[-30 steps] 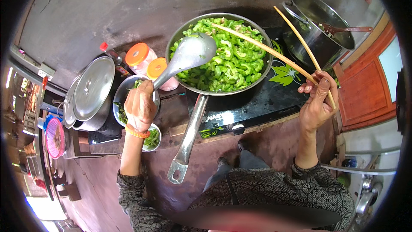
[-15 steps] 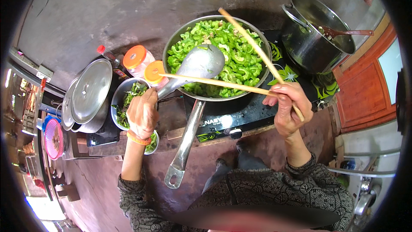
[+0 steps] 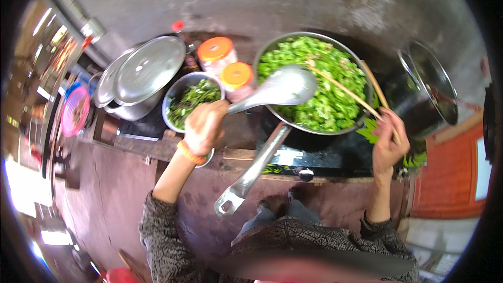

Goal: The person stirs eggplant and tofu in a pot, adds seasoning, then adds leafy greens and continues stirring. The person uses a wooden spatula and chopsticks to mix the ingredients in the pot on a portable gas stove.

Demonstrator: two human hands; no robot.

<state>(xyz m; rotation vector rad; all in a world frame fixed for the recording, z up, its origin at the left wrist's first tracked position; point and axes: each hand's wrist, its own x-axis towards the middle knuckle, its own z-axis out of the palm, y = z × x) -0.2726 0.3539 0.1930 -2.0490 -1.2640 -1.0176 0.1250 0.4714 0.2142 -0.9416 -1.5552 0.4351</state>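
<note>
Frying pan (image 3: 257, 165) is parked on the black stove (image 3: 335, 158), loaded with chopped green veg (image 3: 330, 106), handle angled back toward the person. Left of it is a smaller bowl (image 3: 189, 80) of leafy greens (image 3: 195, 99). Left hand (image 3: 204, 124) has its fist wrapped around a big metal ladle (image 3: 285, 88), head over the veg, can't tell if it's touching. Right hand (image 3: 390, 139) is pinching long chopsticks (image 3: 346, 90), spread apart, one over the veg, the other by the pan's right rim.

Round, long-handled metal pan (image 3: 258, 163), full of chopped bright-green vegetables (image 3: 319, 94). Silver metal ladle (image 3: 285, 86), slanting over pan's left side. Two long pale wooden chopsticks (image 3: 344, 90), spread apart at pan's right.
</note>
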